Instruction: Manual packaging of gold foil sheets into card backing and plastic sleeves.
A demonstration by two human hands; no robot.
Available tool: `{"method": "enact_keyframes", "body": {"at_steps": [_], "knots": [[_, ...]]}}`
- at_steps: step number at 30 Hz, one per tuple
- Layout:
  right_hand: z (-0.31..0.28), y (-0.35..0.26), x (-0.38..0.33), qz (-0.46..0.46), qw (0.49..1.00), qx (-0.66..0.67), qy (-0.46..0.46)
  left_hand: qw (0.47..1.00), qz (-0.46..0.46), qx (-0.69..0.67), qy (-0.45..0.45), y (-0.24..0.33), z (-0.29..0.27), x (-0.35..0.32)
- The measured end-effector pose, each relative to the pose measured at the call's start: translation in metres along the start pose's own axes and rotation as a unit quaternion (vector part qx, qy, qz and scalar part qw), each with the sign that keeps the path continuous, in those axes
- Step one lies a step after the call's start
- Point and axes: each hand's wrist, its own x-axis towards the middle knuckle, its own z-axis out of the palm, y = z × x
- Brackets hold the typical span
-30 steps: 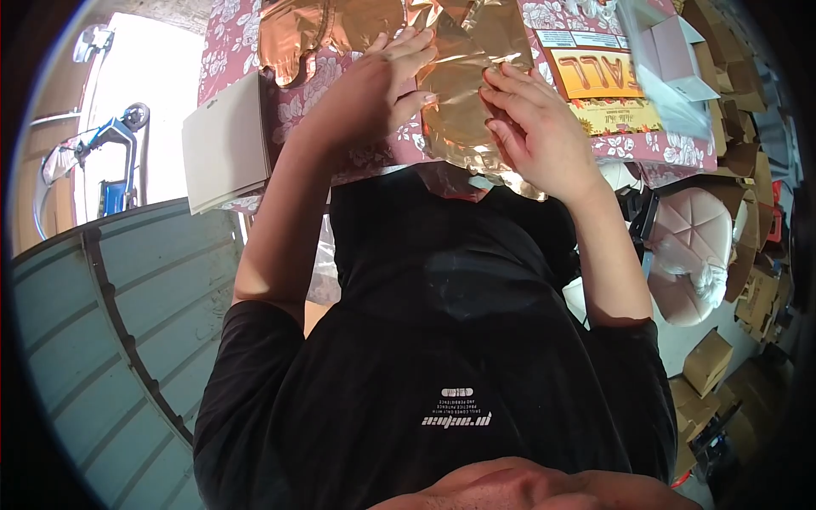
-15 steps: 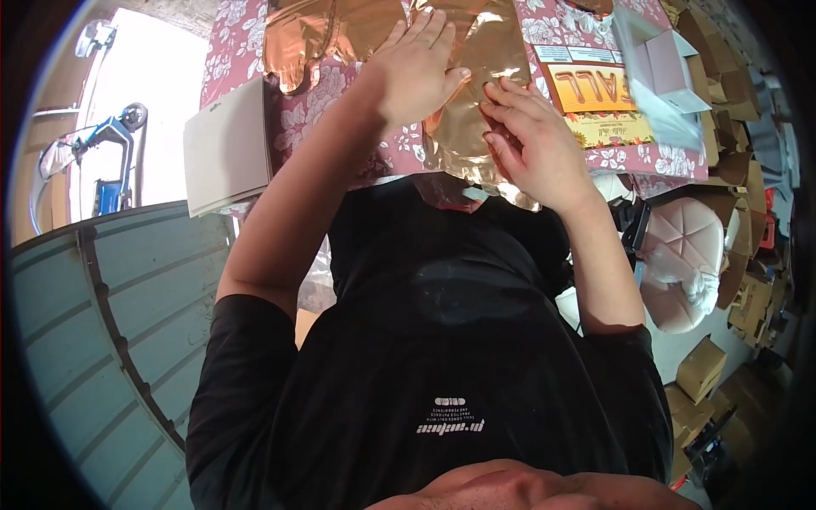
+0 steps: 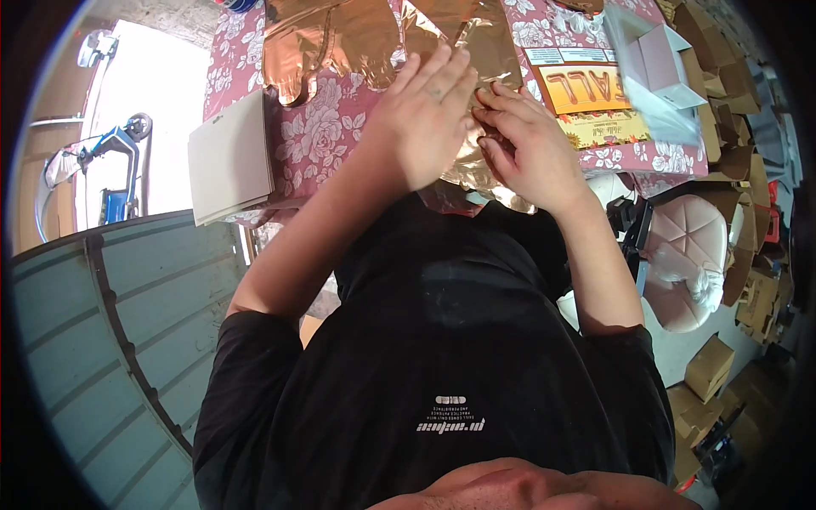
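Where both hands (image 3: 476, 127) press, crinkled, shiny copper foil sheet (image 3: 489, 51), seemingly flattened.

A table covered by a dark red cloth with a pale rose pattern (image 3: 319, 140) is carrying everything here. A crumpled rose-gold foil sheet (image 3: 497, 51) is lying across its middle and reaching over the near edge. A second foil piece (image 3: 327, 38) is lying just left of it. A flat white box (image 3: 229, 157) is sitting at the left edge, overhanging it slightly. An orange and yellow printed card (image 3: 591, 98) is resting to the right, with an open white carton (image 3: 659, 59) lying partly on it.
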Motion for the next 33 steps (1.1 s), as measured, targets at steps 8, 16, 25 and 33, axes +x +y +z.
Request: {"method": "enact_keyframes", "body": {"at_steps": [8,16,25,33], "knots": [[-0.001,0.0,-0.001,-0.001,1.0,-0.011,0.014,0.998,-0.027,-0.051,-0.005,0.011,0.023,-0.011],[-0.08,0.059,-0.03,0.079,0.971,0.192,0.121,0.998,-0.023,-0.06,-0.024,0.011,0.022,-0.01],[-0.111,0.076,-0.071,0.1,0.973,-0.164,-0.13,0.997,-0.032,-0.057,-0.029,0.01,0.022,-0.013],[-0.135,0.054,-0.061,0.067,0.989,-0.11,-0.069,0.998,-0.029,-0.046,-0.037,0.009,0.022,-0.015]]}}
